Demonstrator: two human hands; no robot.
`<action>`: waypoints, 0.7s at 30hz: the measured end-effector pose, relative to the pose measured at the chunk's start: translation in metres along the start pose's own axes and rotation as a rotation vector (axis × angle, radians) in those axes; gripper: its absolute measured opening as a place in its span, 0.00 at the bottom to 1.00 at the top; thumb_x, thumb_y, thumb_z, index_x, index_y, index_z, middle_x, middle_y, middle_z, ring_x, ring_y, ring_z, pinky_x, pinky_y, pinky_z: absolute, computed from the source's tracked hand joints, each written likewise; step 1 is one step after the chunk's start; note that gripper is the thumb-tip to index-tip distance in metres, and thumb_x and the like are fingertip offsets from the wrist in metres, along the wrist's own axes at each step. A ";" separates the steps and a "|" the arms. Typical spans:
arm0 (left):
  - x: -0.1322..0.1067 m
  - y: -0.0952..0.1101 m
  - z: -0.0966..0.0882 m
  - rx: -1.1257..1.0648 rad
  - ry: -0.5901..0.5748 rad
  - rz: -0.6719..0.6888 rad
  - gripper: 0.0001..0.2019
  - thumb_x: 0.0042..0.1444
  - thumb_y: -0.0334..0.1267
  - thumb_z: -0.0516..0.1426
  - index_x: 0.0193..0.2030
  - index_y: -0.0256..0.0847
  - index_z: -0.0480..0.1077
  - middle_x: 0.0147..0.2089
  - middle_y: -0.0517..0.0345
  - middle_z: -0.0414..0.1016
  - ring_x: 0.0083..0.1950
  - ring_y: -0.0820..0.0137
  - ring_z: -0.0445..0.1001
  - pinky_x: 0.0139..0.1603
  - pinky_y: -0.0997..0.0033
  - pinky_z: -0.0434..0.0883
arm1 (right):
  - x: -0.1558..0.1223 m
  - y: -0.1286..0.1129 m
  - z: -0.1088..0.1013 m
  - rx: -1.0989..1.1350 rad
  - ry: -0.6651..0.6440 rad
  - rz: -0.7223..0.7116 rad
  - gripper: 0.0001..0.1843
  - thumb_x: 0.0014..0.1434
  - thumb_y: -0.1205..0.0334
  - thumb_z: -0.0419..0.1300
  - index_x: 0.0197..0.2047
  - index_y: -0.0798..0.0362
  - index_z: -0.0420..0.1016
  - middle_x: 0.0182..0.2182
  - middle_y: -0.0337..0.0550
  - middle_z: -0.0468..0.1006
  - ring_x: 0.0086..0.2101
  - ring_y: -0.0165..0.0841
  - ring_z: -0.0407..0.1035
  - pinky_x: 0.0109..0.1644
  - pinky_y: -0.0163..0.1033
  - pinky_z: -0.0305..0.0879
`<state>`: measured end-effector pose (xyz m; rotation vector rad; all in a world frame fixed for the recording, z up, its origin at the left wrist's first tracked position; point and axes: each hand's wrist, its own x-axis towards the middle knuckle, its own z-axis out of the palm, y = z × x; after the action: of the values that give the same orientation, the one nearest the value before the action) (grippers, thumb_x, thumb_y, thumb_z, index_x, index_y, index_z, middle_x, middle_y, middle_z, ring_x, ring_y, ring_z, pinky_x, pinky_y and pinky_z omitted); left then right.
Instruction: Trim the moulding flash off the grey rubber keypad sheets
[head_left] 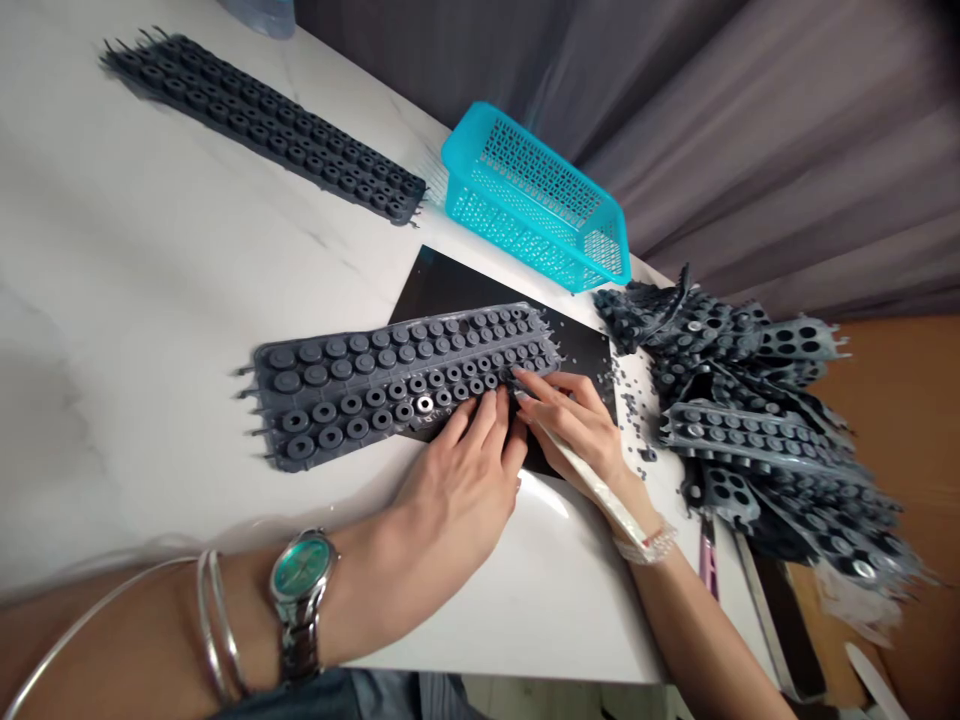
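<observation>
A grey rubber sheet (390, 375) studded with round washers lies across a black mat (480, 290) on the white table (150, 280). My left hand (450, 480) rests flat on the sheet's near edge, fingers stretched out, pressing it down. My right hand (570, 415) is closed in a pinch grip on a thin pale stick-like tool (592, 480), its tip against the sheet's right end. One washer hole near my left fingertips shows pale inside. A watch and bangles are on my left wrist.
A turquoise plastic basket (536, 195) stands behind the mat. A second grey sheet (262, 120) lies at the far left. A heap of punched-out grey sheets (757, 420) piles at the right table edge, with small loose pieces (630, 400) beside it. A grey curtain hangs behind.
</observation>
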<state>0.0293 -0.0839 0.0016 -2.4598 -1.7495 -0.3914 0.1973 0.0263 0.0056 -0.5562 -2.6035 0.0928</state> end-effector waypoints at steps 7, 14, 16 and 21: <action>0.001 0.000 -0.001 0.009 0.022 0.010 0.21 0.64 0.38 0.52 0.60 0.29 0.67 0.63 0.37 0.67 0.68 0.53 0.61 0.68 0.54 0.56 | -0.002 0.005 0.004 -0.052 -0.039 -0.044 0.16 0.64 0.69 0.58 0.55 0.48 0.69 0.58 0.49 0.73 0.50 0.41 0.68 0.49 0.49 0.73; 0.003 0.001 0.002 -0.004 0.031 0.008 0.20 0.64 0.36 0.51 0.60 0.29 0.67 0.64 0.38 0.68 0.66 0.53 0.63 0.67 0.55 0.58 | 0.010 0.000 -0.001 -0.081 -0.110 -0.093 0.18 0.66 0.71 0.55 0.57 0.51 0.66 0.58 0.53 0.72 0.52 0.41 0.66 0.50 0.50 0.72; 0.002 -0.001 -0.002 0.014 0.022 0.020 0.21 0.65 0.36 0.51 0.61 0.27 0.66 0.64 0.37 0.67 0.67 0.53 0.63 0.67 0.54 0.57 | 0.011 -0.002 -0.003 -0.062 -0.128 -0.068 0.17 0.66 0.71 0.54 0.57 0.52 0.66 0.59 0.55 0.71 0.53 0.42 0.65 0.51 0.50 0.72; 0.000 -0.004 -0.012 0.057 -0.012 0.063 0.23 0.65 0.35 0.50 0.63 0.26 0.64 0.65 0.35 0.66 0.68 0.52 0.61 0.68 0.54 0.56 | 0.010 0.000 0.004 -0.005 -0.041 -0.035 0.17 0.64 0.74 0.54 0.55 0.51 0.67 0.56 0.53 0.74 0.52 0.42 0.65 0.50 0.50 0.73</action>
<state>0.0236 -0.0856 0.0126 -2.4753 -1.6583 -0.3177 0.1875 0.0299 0.0062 -0.5159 -2.6525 0.0867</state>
